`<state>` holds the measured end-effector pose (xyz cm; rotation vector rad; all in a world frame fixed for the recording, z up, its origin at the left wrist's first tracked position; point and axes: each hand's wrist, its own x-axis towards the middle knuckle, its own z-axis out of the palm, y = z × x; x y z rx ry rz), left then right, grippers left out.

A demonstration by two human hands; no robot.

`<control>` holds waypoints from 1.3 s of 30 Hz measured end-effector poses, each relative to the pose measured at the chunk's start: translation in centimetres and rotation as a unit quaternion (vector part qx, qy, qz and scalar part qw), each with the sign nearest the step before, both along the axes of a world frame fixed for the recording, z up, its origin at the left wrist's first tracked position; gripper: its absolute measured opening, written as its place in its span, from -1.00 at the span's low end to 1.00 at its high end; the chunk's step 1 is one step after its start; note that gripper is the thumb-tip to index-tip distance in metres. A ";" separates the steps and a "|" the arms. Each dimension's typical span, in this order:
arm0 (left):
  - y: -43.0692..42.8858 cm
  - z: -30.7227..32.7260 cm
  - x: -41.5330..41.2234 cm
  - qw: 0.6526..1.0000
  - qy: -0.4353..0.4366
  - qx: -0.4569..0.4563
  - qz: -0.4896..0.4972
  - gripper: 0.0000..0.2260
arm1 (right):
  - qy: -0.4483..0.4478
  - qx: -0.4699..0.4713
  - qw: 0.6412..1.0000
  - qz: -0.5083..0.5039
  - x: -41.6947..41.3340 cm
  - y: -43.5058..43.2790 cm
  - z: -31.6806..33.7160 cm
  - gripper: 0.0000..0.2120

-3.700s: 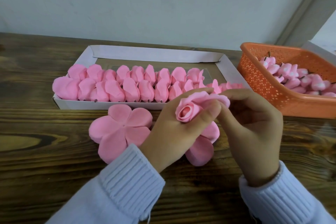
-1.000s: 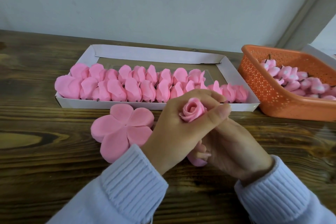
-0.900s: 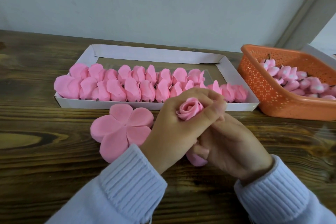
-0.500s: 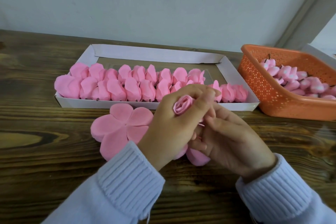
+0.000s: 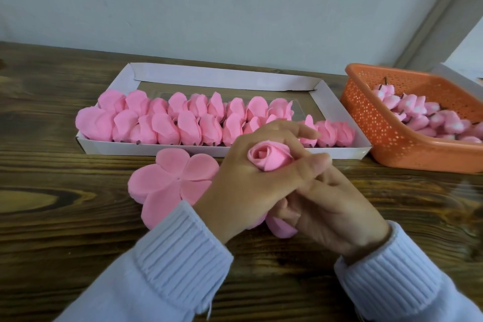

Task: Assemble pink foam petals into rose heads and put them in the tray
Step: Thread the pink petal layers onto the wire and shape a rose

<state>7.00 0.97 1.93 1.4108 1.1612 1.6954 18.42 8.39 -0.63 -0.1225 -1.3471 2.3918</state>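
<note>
I see L hand (image 5: 248, 183) gripping rose bud (image 5: 269, 158), bud poking up btwn thumb & forefinger. R hand (image 5: 332, 209) tucked under it, fingers curled on loose petal (image 5: 281, 227). Tray (image 5: 337, 103) just beyond both hands; flat petal piece (image 5: 170, 178) left of L hand.

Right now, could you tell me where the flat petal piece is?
The flat petal piece lies on the table, left of centre in the head view, in front of the white tray's near wall, its right edge behind the left hand.
</note>
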 end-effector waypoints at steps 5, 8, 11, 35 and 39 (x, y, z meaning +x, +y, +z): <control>0.1 -0.5 -0.1 1.000 0.021 0.001 -0.002 -0.91 | -0.072 0.041 0.996 -0.039 -0.3 -0.5 0.0 -0.65; 0.1 -0.6 -0.3 0.999 -0.041 -0.008 0.011 -0.78 | -0.053 0.071 0.995 -0.046 -0.6 -0.9 0.3 -0.69; 0.5 -0.4 -0.9 0.986 -0.165 0.004 0.022 -0.70 | -0.118 0.145 0.976 -0.108 -0.8 -0.6 0.8 -0.83; 0.8 0.3 -7.5 0.782 -0.611 0.009 0.126 -0.68 | -0.198 0.802 0.559 -0.070 -4.6 -3.4 -0.1 -0.85; 1.0 0.1 -7.3 0.786 -0.605 0.005 0.124 -0.67 | -0.198 0.797 0.568 -0.064 -4.5 -3.0 0.0 -0.84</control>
